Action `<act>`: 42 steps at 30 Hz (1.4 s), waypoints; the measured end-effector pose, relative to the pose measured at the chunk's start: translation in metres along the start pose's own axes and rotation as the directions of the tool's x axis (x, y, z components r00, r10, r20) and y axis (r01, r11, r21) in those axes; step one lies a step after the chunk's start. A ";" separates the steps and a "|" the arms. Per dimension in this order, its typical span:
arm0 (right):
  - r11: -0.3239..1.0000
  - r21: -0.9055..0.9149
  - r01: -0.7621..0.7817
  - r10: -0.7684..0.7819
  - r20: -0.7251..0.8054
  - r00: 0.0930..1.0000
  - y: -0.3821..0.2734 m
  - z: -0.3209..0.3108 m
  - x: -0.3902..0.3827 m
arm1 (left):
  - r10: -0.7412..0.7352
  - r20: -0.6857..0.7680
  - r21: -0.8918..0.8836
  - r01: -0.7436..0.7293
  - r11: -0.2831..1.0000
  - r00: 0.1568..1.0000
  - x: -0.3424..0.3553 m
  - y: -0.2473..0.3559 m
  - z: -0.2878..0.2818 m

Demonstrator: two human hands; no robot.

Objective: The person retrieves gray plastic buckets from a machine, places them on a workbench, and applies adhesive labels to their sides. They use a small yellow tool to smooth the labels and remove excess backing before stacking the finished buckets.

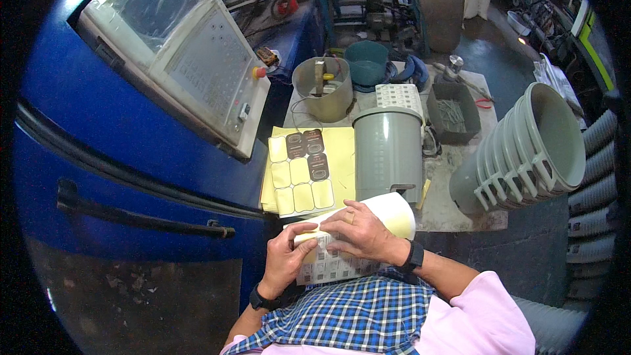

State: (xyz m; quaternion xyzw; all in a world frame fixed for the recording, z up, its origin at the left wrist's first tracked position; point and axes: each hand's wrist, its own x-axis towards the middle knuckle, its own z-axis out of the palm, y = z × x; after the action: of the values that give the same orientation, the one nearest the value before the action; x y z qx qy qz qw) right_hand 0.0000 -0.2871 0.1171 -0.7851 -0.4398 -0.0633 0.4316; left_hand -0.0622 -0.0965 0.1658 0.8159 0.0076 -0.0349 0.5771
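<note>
Close to my body, a curled label sheet [394, 213] with white and pale yellow faces and small printed squares lies across my lap. My left hand [287, 256] is closed on its left edge, thumb and fingers pinching. My right hand [365, 231] bends over the upper edge with fingertips drawn in against the sheet; whether a single label is between them is too small to tell. Just beyond, a stack of yellow sheets [342, 158] carries a sheet of rounded labels [301, 174], some dark brown. Right of that stack is a grey plastic bucket [388, 151].
A stack of nested grey buckets [506, 161] leans at the right. Farther back are a metal pot [322, 102] with tools, a teal bucket [365, 62] and a grey bin [453, 115] of small parts. A blue machine with a control panel [204, 59] borders the left.
</note>
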 end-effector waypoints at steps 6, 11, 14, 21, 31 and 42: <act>0.995 0.073 -0.066 0.066 0.003 0.998 0.003 0.013 -0.006 | -0.075 0.031 -0.062 0.077 0.995 0.997 -0.008 -0.010 -0.001; 0.996 0.073 -0.056 0.063 -0.096 0.993 -0.001 0.021 -0.008 | -0.089 -0.059 -0.064 0.085 0.994 0.994 -0.011 -0.020 0.004; 0.998 0.053 -0.024 0.034 -0.204 0.978 -0.003 0.027 -0.009 | -0.082 -0.103 -0.071 0.075 0.995 0.991 -0.011 -0.025 0.007; 0.987 -0.149 0.058 -0.100 -0.292 0.951 -0.006 0.026 -0.013 | -0.173 -0.097 -0.226 0.147 0.963 0.980 -0.010 -0.023 0.011; 0.962 0.274 0.012 0.049 -0.213 0.976 -0.018 0.003 -0.018 | -0.281 -0.291 -0.548 0.081 0.832 0.915 0.010 -0.049 0.011; 0.201 0.823 -0.531 0.851 0.123 0.511 0.024 -0.028 -0.071 | -0.133 -0.606 -0.531 -0.274 0.802 0.784 0.157 -0.122 0.005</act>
State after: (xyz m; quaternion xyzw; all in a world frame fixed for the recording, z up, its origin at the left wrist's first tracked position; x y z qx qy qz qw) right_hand -0.0170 -0.3588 0.0852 -0.5934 0.0809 0.1975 0.7761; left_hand 0.0878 -0.0645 0.0392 0.5588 0.1734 0.2600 0.7682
